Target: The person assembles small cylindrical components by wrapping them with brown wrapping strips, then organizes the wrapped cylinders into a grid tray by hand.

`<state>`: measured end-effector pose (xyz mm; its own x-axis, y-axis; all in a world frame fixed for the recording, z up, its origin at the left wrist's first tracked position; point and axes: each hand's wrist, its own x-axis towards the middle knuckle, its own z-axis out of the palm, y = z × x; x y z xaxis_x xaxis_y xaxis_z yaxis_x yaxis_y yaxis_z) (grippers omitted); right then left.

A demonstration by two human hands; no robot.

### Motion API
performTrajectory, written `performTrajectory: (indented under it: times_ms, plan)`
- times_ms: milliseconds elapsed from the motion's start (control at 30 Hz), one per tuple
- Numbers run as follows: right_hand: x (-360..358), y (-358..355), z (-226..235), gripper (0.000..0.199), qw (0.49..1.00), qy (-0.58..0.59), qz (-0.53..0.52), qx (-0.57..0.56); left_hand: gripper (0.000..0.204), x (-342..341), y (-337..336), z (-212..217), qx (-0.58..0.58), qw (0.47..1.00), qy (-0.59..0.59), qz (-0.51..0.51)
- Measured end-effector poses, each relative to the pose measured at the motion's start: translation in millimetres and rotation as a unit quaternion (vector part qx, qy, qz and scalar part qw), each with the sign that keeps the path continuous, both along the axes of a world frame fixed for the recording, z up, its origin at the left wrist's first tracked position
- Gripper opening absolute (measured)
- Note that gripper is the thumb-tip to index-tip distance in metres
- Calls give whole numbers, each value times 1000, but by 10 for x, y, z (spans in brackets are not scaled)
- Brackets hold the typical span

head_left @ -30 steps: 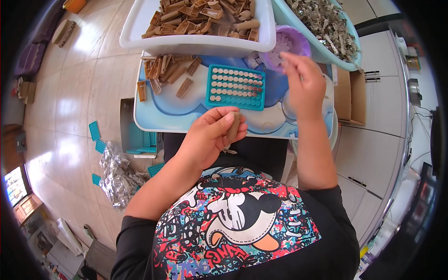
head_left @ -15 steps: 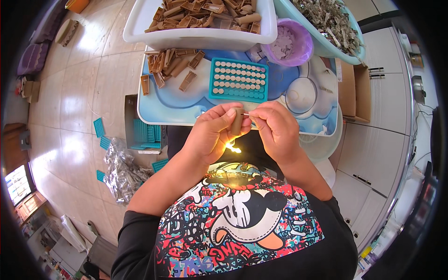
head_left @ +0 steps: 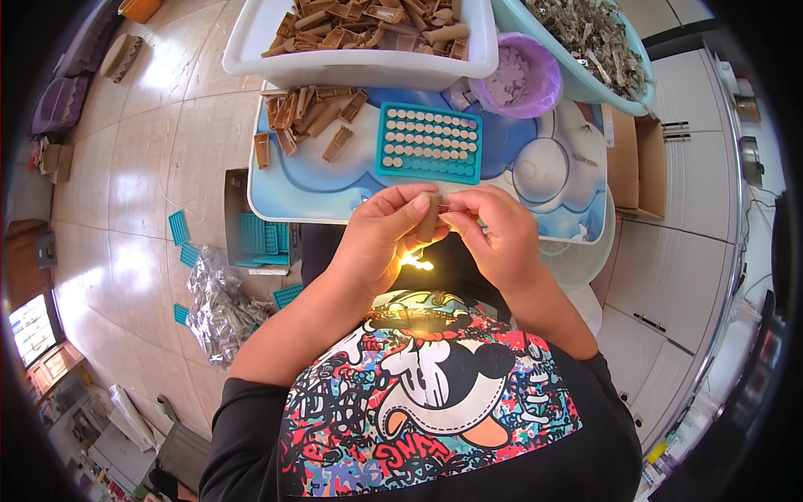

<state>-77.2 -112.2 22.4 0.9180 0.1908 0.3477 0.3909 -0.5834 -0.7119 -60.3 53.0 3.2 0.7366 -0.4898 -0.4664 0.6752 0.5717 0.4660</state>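
Note:
My left hand [head_left: 376, 230] is closed around a small brown plastic casing [head_left: 428, 222], held upright just off the table's near edge. At the casing's right side, my right hand [head_left: 503, 230] pinches a thin, pale wire-like piece between thumb and forefinger. Beneath the left fingers a bright yellow glow [head_left: 416, 261] shines above my lap; its source cannot be made out. Just beyond my hands lies a teal tray [head_left: 379, 155] with rows of round white pieces. Several loose brown casings [head_left: 336, 144] are heaped on the table to its left.
A white tub [head_left: 360, 65] of brown casings stands behind the table's back edge. To its right are a purple bucket [head_left: 548, 88] with white bits and a pale-blue basin [head_left: 642, 63] of tangled grey parts. A cardboard box [head_left: 651, 163] and plastic bags [head_left: 213, 305] flank the table [head_left: 280, 197].
The casing and my left fingers have shifted very slightly right. My right thumb has moved a little away from the forefinger. The tray and the heap look unchanged.

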Motion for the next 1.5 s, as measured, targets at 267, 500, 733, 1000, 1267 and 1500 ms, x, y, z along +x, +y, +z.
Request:
performTrajectory:
  times_ms: [267, 500, 733, 1000, 1267, 1500]
  plan:
    - [16, -47, -14, 13, 999, -27, 24, -25, 24, -39, -15, -18, 21, 1000, -11, -16]
    - [25, -60, -17, 14, 999, -36, 13, -21, 24, -11, -30, 54, 36, 999, 1, -11]
    - [37, -67, -42, 13, 995, -76, 25, -55, 25, -28, -63, 42, 53, 998, 5, -15]
    - [-2, -225, 43, 14, 992, 87, 43, 78, 32, -31, -58, 49, 71, 995, -12, -73]
    - [-352, -1003, -58, 23, 836, 415, 68, 352, 32, -79, -139, 144, 105, 973, -133, -156]
    - [-1224, -2566, -480, 24, 789, 484, -206, 316, 13, 301, 560, -264, 470, 801, -314, 197]
